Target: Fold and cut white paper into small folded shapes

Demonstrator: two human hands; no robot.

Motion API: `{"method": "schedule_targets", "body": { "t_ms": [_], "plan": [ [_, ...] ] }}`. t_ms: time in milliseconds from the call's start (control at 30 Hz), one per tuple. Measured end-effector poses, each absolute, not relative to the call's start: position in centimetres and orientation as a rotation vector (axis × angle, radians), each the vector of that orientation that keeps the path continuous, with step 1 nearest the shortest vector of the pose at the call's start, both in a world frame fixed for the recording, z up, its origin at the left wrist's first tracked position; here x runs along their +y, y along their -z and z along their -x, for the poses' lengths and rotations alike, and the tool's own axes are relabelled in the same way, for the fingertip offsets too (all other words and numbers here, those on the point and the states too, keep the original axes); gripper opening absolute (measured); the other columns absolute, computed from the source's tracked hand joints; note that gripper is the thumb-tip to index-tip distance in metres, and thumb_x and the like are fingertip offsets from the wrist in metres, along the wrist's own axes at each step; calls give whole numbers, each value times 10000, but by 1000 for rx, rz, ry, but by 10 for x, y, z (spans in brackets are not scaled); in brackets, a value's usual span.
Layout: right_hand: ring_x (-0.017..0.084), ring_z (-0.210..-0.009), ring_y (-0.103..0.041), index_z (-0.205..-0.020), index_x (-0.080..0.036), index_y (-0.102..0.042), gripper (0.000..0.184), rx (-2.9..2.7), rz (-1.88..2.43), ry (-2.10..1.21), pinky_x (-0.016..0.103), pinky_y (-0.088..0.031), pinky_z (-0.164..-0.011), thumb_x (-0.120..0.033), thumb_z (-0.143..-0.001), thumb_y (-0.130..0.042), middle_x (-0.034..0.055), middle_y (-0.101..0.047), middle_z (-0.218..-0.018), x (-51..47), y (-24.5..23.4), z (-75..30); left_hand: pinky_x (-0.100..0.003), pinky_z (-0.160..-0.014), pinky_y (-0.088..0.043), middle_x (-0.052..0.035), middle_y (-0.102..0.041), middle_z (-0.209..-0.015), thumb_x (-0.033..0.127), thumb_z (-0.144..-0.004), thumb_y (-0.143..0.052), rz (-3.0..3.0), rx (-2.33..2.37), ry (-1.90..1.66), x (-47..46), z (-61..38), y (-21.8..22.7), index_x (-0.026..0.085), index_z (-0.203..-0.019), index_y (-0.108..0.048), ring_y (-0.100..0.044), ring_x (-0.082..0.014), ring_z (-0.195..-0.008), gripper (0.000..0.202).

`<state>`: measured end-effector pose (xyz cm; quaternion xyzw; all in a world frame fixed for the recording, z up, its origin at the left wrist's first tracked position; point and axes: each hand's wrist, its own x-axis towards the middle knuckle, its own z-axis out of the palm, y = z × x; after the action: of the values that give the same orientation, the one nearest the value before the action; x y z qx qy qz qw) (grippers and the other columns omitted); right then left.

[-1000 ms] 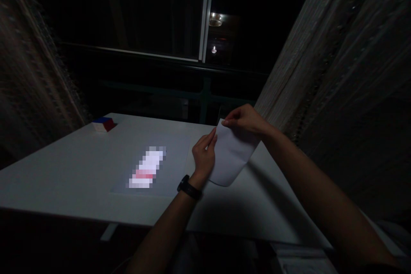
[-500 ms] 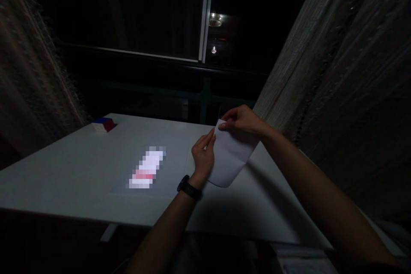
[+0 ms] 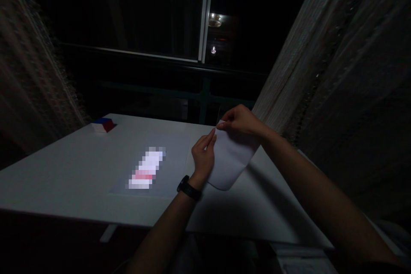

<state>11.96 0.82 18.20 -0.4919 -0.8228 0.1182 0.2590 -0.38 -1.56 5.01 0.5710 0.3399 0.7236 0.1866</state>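
Note:
A white sheet of paper [image 3: 229, 158] is held up over the right half of the table, its lower edge curved. My left hand [image 3: 204, 152], with a dark watch [image 3: 189, 187] on the wrist, pinches the paper's left edge. Close above it, my right hand [image 3: 239, 120] grips the top corner between thumb and fingers. The two hands' fingertips almost meet at that corner. Whether the corner is folded is too dark to make out.
On the white table [image 3: 80, 171] another sheet of paper [image 3: 175, 167] lies flat, with a bright, pixelated lit rectangle [image 3: 147, 169] on it. A colored cube [image 3: 103, 125] sits at the far left corner. Curtains [image 3: 295, 64] hang on both sides of a dark window [image 3: 128, 17].
My right-hand fingers have shifted very slightly left and down at the paper's corner. The paper's lower edge sags a touch lower. Everything else looks the same.

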Motion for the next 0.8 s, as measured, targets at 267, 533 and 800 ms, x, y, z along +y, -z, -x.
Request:
{"method": "schedule_targets", "body": {
  "t_ms": [267, 533, 800],
  "plan": [
    [112, -533, -503, -677, -124, -701, 277, -2200, 1345, -368, 217, -331, -475, -394, -638, -657, -2, -581, -545, 7, -181, -119, -258, -745, -465, -41, -680, -907, 283, -838, -548, -1596, 960, -2033, -18, 4, -52, 223, -1071, -660, -609, -143, -817, 265],
    [110, -527, -498, -690, -132, -710, 320, -2181, 1369, -324, 215, -325, -475, -440, -619, -669, -5, -583, -541, 8, -182, -119, -266, -758, -467, -48, -683, -914, 287, -831, -556, -1619, 955, -2041, -18, 4, -51, 219, -1073, -659, -611, -148, -824, 271],
    [117, -533, -520, -726, -132, -711, 282, -2156, 1372, -317, 218, -334, -482, -394, -629, -677, -10, -592, -549, 10, -181, -118, -265, -771, -471, -52, -682, -948, 284, -829, -560, -1591, 954, -2019, -17, 5, -52, 216, -1083, -653, -618, -152, -857, 279]
  ]
}}
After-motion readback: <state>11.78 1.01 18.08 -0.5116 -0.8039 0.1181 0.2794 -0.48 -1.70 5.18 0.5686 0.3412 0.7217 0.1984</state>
